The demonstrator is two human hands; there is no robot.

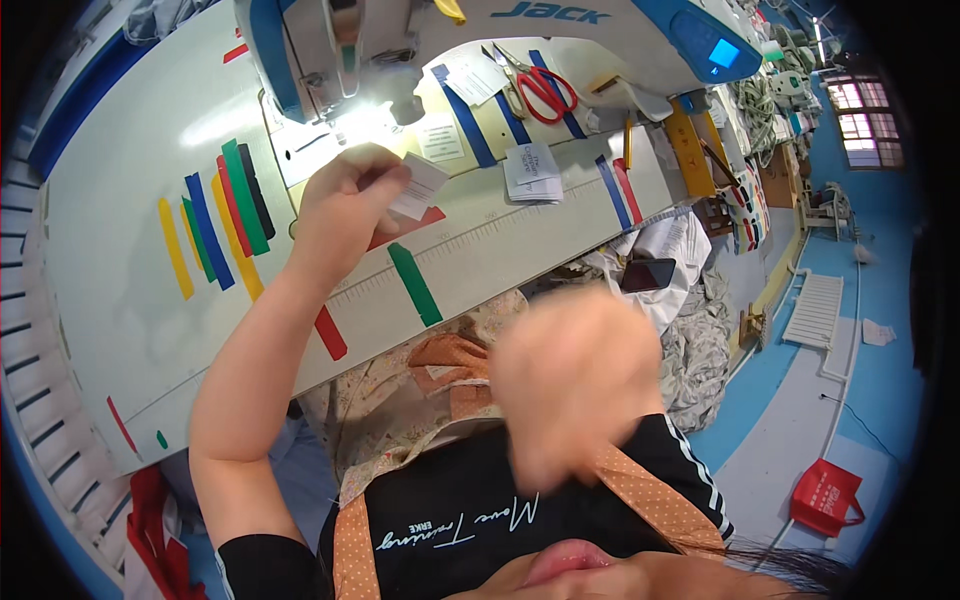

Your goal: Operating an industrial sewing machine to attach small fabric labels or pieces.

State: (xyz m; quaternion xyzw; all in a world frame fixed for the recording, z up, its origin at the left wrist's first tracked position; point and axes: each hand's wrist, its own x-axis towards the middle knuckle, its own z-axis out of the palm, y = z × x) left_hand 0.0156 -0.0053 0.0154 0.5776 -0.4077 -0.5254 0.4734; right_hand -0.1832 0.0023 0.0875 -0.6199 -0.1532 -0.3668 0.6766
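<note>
My left hand (345, 205) is over the machine bed just in front of the lit needle area. Its thumb and fingers pinch a small white printed label (422, 187). Behind that label another white label (440, 136) lies flat on the bed. The sewing machine (450, 30) stands across the far side, its lamp shining beside the presser area. My right hand (575, 370) is raised before my chest, off the table, and smeared by motion; its fingers cannot be made out. A small stack of white labels (533, 175) sits to the right of the left hand.
Red-handled scissors (546, 95) lie at the back beside a white printed paper (476, 79). Coloured tape strips (240, 195) mark the white table (110, 330). A dark phone (649, 274) rests on white cloth (672, 240) at the right; a red bag (828, 498) is on the floor.
</note>
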